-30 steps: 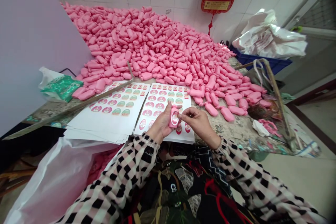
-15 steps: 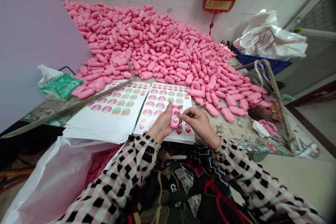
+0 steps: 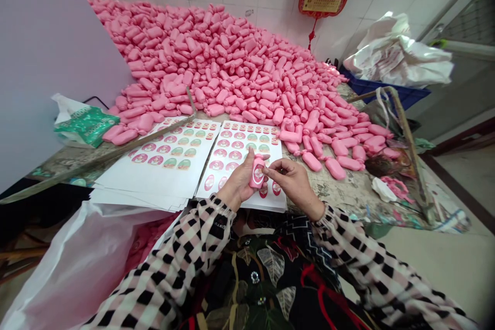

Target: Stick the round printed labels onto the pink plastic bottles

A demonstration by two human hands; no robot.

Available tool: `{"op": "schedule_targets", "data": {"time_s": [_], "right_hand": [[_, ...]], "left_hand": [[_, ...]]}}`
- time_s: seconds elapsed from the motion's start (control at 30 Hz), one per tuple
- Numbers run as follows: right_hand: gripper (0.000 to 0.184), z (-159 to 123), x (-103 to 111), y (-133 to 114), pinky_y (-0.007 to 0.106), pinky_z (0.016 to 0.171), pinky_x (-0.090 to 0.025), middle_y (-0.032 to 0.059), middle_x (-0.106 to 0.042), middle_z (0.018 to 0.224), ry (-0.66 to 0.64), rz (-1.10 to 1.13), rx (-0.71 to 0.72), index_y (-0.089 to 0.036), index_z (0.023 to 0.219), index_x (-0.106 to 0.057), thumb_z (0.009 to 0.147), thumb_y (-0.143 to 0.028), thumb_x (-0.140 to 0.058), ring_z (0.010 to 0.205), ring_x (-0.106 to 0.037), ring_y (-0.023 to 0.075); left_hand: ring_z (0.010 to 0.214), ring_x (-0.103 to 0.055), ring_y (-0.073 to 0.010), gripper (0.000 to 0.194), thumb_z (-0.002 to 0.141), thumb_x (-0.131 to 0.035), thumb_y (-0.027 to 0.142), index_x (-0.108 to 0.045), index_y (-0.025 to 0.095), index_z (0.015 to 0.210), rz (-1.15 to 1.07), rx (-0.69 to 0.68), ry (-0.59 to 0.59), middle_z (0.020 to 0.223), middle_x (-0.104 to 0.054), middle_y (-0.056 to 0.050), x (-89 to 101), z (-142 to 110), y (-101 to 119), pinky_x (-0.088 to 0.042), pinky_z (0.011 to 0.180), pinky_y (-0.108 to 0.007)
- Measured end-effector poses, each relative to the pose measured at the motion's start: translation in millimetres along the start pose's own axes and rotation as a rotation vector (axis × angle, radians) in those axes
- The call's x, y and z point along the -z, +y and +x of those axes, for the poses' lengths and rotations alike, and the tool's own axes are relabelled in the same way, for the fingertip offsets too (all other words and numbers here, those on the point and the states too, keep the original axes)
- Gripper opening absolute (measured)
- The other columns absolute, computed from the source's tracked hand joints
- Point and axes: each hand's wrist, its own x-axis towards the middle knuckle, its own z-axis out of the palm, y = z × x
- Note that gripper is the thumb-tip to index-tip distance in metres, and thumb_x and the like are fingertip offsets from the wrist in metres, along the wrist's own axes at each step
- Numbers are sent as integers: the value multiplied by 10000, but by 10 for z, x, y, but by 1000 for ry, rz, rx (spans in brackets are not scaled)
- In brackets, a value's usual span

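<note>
My left hand (image 3: 243, 179) is closed around a small pink plastic bottle (image 3: 256, 178), tilted slightly, above the right-hand sticker sheet (image 3: 247, 201). On the bottle's front sits an oval red-and-white sticker (image 3: 258, 171). My right hand (image 3: 293, 181) pinches with thumb and forefinger at the right edge of that sticker. Under my hands, the sheet carries rows of pink, green and red stickers. A second stack of sticker sheets (image 3: 135, 183) lies to its left. Just behind the sheets rises a large heap of similar pink bottles (image 3: 216, 67).
A bent metal bar (image 3: 100, 165) crosses the left of the worktable, and another metal frame (image 3: 410, 149) stands at the right. A green tissue pack (image 3: 87, 126) lies left. White bags fill a blue crate (image 3: 406, 94). An open white sack (image 3: 77, 263) with pink pieces hangs below.
The view has shifted very slightly. Both hands keep the same hold on the bottle and its sticker; nothing else has visibly moved.
</note>
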Motion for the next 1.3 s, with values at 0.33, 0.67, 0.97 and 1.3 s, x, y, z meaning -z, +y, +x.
{"op": "schedule_targets", "data": {"time_s": [0.33,0.67,0.97,1.3], "right_hand": [[247,8,53,-52,264,565,-418,17,-629,706,59,54,90,-198,709,-639,723,-444,-656,612,-529,136],[258,-31,8,-4,255,530,-398,24,-644,715,29,-9,84,-211,705,-636,733,-467,-634,658,-559,160],[243,-23,-11,29,260,568,-398,23,-653,743,32,-39,103,-218,726,-648,745,-459,-629,690,-564,167],[264,-23,-6,26,259,567,-400,26,-657,740,37,-61,95,-213,724,-650,742,-474,-626,676,-564,165]], "left_hand": [[463,-497,-116,658,769,-365,698,-550,165,1108,-10,45,19,620,-519,-4,-12,10,11,-434,391,-247],[441,-501,-122,655,779,-359,686,-533,164,1135,-1,30,-1,567,-493,16,-12,-2,4,-446,402,-258],[429,-493,-116,652,775,-372,682,-542,160,1126,-13,25,-11,575,-497,17,-9,8,-10,-437,384,-251],[439,-499,-116,655,785,-352,681,-550,153,1120,-23,23,1,590,-514,2,-12,20,-19,-443,396,-251]]}}
